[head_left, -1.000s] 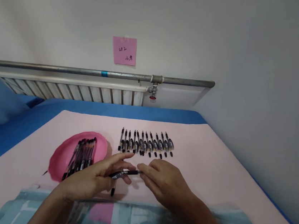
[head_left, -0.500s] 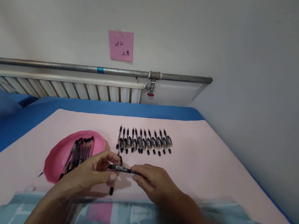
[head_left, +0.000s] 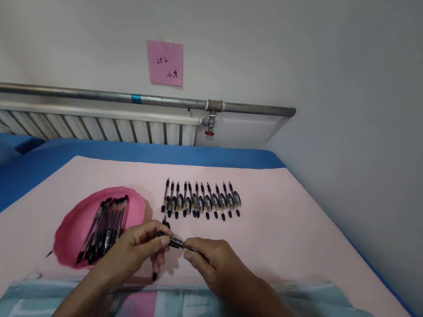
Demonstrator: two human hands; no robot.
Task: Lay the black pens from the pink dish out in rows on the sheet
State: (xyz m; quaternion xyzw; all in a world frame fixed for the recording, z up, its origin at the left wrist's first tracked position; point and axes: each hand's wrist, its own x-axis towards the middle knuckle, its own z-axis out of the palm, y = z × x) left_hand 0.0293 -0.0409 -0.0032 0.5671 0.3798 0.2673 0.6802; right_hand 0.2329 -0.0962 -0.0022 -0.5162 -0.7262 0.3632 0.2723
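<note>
A slim black pen (head_left: pixel 177 242) is held level, just above a pink sheet (head_left: pixel 283 228), between one person's two bare hands. The left hand (head_left: pixel 131 256) has its grip closed, thumb and forefinger pinching the pen's left end. The right hand (head_left: pixel 214 265) has its grip closed on the other end. A second pen (head_left: pixel 154 275) stands nearly upright in the left hand behind the fingers, its lower tip touching or almost touching the sheet.

Just beyond the hands, a neat row of pens (head_left: pixel 201 202) lies side by side. To the left sits a pink plate (head_left: pixel 73 229) holding a loose bundle of pens (head_left: pixel 106 225). The sheet covers a blue mattress (head_left: pixel 158 152), and a teal patterned cloth (head_left: pixel 331 314) lies nearest the person. Behind are a radiator (head_left: pixel 85 126), a metal pipe (head_left: pixel 89 94) and a pink note (head_left: pixel 165 62) on the wall.

The likeliest slip is the upright pen dropping from the left hand, since that hand's fingertips are busy with the other one. A forward jerk could also scatter the row, which lies near the knuckles.

Open sheet lies to the right of the hands. The sheet's right edge and the wall beyond are well apart from them, while the plate crowds the left.
</note>
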